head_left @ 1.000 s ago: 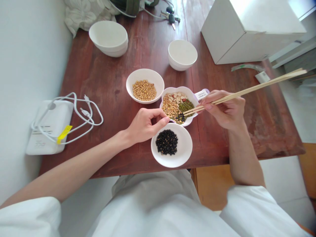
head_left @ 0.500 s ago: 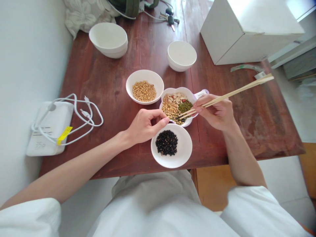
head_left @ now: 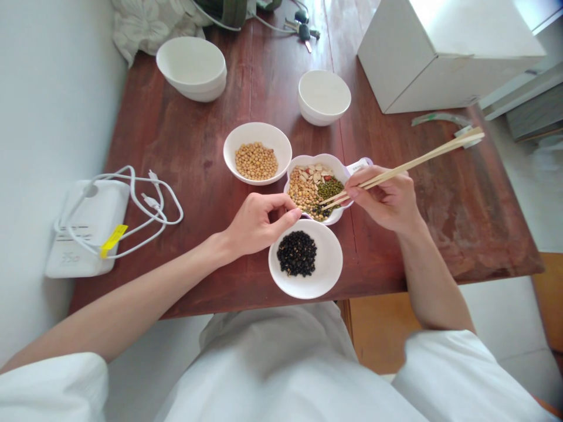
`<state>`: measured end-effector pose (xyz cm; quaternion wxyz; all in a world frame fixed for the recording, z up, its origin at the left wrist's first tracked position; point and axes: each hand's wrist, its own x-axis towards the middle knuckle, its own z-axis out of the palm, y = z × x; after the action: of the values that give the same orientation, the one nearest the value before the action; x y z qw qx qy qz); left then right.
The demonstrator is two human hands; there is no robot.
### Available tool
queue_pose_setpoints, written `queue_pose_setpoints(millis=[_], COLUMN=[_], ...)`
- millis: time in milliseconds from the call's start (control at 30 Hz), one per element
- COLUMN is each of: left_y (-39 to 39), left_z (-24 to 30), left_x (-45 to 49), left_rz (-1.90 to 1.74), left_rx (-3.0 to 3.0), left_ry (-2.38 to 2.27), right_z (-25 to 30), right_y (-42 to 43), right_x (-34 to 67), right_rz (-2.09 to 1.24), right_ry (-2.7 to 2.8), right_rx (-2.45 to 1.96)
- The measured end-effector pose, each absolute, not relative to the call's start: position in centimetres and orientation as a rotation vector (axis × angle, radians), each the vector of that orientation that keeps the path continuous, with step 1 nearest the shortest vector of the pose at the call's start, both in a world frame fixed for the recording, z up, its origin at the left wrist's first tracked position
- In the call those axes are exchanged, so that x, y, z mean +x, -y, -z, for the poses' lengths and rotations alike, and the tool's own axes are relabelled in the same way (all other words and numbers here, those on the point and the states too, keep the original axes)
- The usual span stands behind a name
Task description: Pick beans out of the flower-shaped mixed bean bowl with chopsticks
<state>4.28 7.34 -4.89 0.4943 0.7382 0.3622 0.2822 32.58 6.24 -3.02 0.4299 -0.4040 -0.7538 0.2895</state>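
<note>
Nearest is a white dish of black beans, just below the left hand. This hand is curled at the rim of a flower-shaped bowl; cannot tell if it grips. The right hand holds wooden chopsticks, tips over the bowl's mixed beans. Beyond, soybeans lie in a white bowl on the worktop.

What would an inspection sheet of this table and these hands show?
Surface: dark red-brown wooden table.
Things: white flower-shaped bowl of mixed beans and nuts; round white bowl of yellow soybeans; round white bowl of black beans.
Hands: right hand holds light wooden chopsticks over the mix; left hand at the flower bowl's rim.
Clutter: stacked white bowls, lone white bowl, white cardboard box, keys.
Cables: white cable on white charger.
Surroundings: white wall, floral cushion.
</note>
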Motion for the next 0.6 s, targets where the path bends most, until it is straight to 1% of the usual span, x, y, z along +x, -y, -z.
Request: queue_pose_setpoints(millis=[133, 333, 600], left_y=[-7.34, -7.35, -7.35], left_z=[4.91, 5.09, 5.21], left_x=[4.29, 4.24, 4.18], left_rz=[-0.690, -0.695, -0.694], left_rx=[1.792, 1.790, 1.796], left_ry=[-0.878, -0.871, -0.871], right_z=[3.37, 3.10, 3.06], right_y=[-6.14, -6.15, -6.05], right_x=[32.77, 32.50, 32.18], right_rz=[-0.745, -0.633, -0.672], right_ry=[1.899, 1.989, 1.977], right_rx=[-0.986, -0.966, -0.941])
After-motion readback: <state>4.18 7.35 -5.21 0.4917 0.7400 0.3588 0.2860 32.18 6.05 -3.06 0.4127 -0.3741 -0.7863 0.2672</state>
